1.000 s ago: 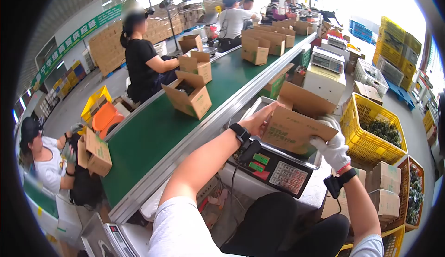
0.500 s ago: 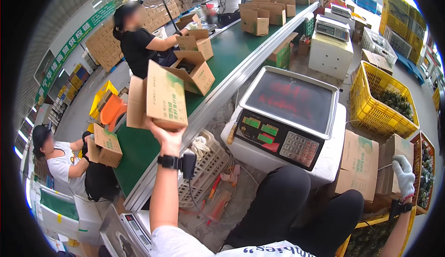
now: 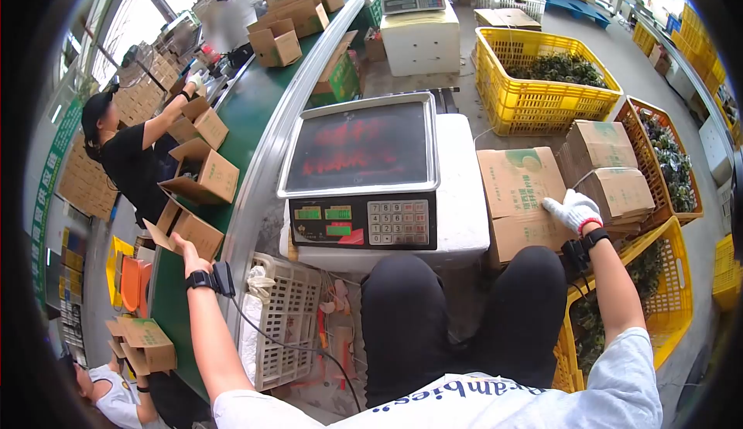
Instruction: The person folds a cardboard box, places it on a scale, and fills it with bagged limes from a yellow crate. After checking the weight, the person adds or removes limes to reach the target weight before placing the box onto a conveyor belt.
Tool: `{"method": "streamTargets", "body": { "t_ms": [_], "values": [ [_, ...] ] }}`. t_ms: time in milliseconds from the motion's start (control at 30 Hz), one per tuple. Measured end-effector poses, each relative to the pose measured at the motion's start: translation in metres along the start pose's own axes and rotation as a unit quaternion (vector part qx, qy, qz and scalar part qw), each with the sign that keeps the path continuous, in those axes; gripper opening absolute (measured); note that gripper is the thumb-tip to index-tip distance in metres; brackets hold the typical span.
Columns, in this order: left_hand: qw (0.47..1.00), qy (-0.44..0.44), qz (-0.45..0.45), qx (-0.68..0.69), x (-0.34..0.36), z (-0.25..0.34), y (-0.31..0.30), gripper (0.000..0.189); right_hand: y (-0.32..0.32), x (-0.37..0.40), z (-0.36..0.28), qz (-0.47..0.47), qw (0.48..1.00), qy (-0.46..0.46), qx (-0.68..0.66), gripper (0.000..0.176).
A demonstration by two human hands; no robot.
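My bare left hand (image 3: 190,259) is at the near edge of an open cardboard box (image 3: 195,232) on the green conveyor belt (image 3: 178,297). Its fingers stretch out against the box, and a flap hides part of them. My right hand (image 3: 573,211), in a white knit glove, lies with fingers apart on a flattened carton (image 3: 526,189) printed in green. Beside that carton is a strapped stack of folded cartons (image 3: 607,174). Between my hands, a digital scale (image 3: 360,174) stands on a white foam block (image 3: 460,197).
Yellow crates (image 3: 495,92) of dark green produce stand to the right, one beside my right leg. A white plastic basket (image 3: 282,321) sits below the belt's metal rail. Two co-workers (image 3: 128,146) (image 3: 116,390) handle boxes across the belt. A cable hangs from my left wrist.
My left hand has lowered the box onto the belt. My right hand has moved from the strapped stack to the flattened carton. The view has turned to the right.
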State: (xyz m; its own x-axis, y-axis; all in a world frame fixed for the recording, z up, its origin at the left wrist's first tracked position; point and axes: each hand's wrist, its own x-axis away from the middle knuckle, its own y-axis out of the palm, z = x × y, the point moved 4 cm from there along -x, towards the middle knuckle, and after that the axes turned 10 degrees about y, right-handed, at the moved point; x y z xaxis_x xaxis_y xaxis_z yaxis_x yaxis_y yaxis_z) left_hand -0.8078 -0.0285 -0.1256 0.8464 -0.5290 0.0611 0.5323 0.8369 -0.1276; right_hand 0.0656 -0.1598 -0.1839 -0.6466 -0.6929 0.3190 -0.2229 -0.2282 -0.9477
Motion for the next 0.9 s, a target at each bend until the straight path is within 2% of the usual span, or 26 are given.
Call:
{"method": "streamTargets", "body": {
  "t_ms": [67, 100, 133, 200, 233, 300, 333, 367, 400, 433, 467, 500, 567, 600, 633, 700, 767, 800, 833, 900],
  "values": [
    [0.998, -0.041, 0.035, -0.043, 0.009, 0.000, -0.016, 0.103, -0.003, 0.007, -0.007, 0.048, 0.999, 0.002, 0.018, 0.087],
    [0.995, -0.056, 0.072, -0.051, 0.017, 0.002, -0.024, 0.103, -0.004, 0.013, -0.008, 0.044, 0.999, 0.007, 0.014, 0.087],
    [0.992, -0.032, 0.113, -0.043, 0.028, 0.006, -0.029, 0.103, -0.007, 0.020, -0.010, 0.070, 0.997, -0.032, 0.010, 0.083],
    [0.976, 0.143, 0.167, -0.010, 0.045, 0.011, -0.026, 0.091, -0.009, 0.030, -0.017, 0.095, 0.989, -0.108, -0.031, 0.074],
    [0.970, 0.213, 0.118, 0.021, 0.066, 0.019, -0.018, 0.089, -0.008, 0.025, -0.023, 0.004, 0.989, -0.129, -0.078, 0.073],
    [0.955, 0.287, -0.012, 0.076, 0.126, 0.043, 0.016, 0.063, -0.009, 0.031, -0.024, 0.117, 0.980, -0.095, -0.133, 0.078],
    [0.941, 0.303, -0.095, 0.120, 0.170, 0.058, 0.038, 0.046, -0.008, 0.025, -0.018, 0.137, 0.983, -0.070, -0.098, 0.081],
    [0.921, 0.296, -0.207, 0.144, 0.211, 0.074, 0.061, 0.041, -0.010, 0.017, -0.012, 0.160, 0.984, -0.045, -0.063, 0.084],
    [0.893, 0.282, -0.325, 0.136, 0.261, 0.092, 0.080, 0.040, -0.009, 0.010, -0.004, 0.105, 0.994, -0.003, -0.028, 0.086],
    [0.833, 0.284, -0.461, 0.111, 0.304, 0.103, 0.099, 0.039, -0.006, 0.005, 0.002, 0.031, 0.999, 0.005, -0.028, 0.085],
    [0.753, 0.273, -0.595, 0.065, 0.358, 0.117, 0.114, 0.044, -0.002, 0.002, 0.005, 0.031, 0.998, 0.006, -0.063, 0.084],
    [0.681, 0.237, -0.692, 0.029, 0.405, 0.121, 0.128, 0.047, 0.004, 0.002, 0.008, 0.032, 0.995, 0.007, -0.096, 0.083],
    [0.538, 0.114, -0.835, -0.030, 0.478, 0.101, 0.155, 0.067, -0.004, 0.012, 0.002, 0.051, 0.995, 0.000, -0.080, 0.083],
    [0.450, 0.125, -0.880, -0.089, 0.500, 0.080, 0.177, 0.077, -0.006, 0.017, 0.002, 0.063, 0.994, -0.002, -0.088, 0.083],
    [0.387, 0.107, -0.901, -0.163, 0.528, 0.072, 0.195, 0.089, -0.008, 0.019, 0.003, 0.068, 0.993, -0.007, -0.094, 0.081],
    [0.390, 0.076, -0.896, -0.197, 0.561, 0.040, 0.238, 0.092, -0.014, 0.022, 0.004, 0.099, 0.988, -0.007, -0.120, 0.076],
    [0.445, 0.077, -0.879, -0.150, 0.585, 0.027, 0.276, 0.108, -0.015, 0.022, 0.010, 0.165, 0.960, -0.034, -0.224, 0.068],
    [0.490, 0.107, -0.860, -0.092, 0.594, 0.024, 0.295, 0.109, -0.027, 0.032, 0.014, 0.117, 0.950, -0.037, -0.288, 0.065],
    [0.537, 0.213, -0.813, -0.069, 0.593, -0.003, 0.339, 0.108, -0.038, 0.042, 0.015, 0.066, 0.933, -0.044, -0.352, 0.064],
    [0.633, 0.363, -0.684, -0.026, 0.597, 0.014, 0.363, 0.107, -0.049, 0.034, 0.020, 0.113, 0.904, -0.122, -0.394, 0.060]
  ]
}}
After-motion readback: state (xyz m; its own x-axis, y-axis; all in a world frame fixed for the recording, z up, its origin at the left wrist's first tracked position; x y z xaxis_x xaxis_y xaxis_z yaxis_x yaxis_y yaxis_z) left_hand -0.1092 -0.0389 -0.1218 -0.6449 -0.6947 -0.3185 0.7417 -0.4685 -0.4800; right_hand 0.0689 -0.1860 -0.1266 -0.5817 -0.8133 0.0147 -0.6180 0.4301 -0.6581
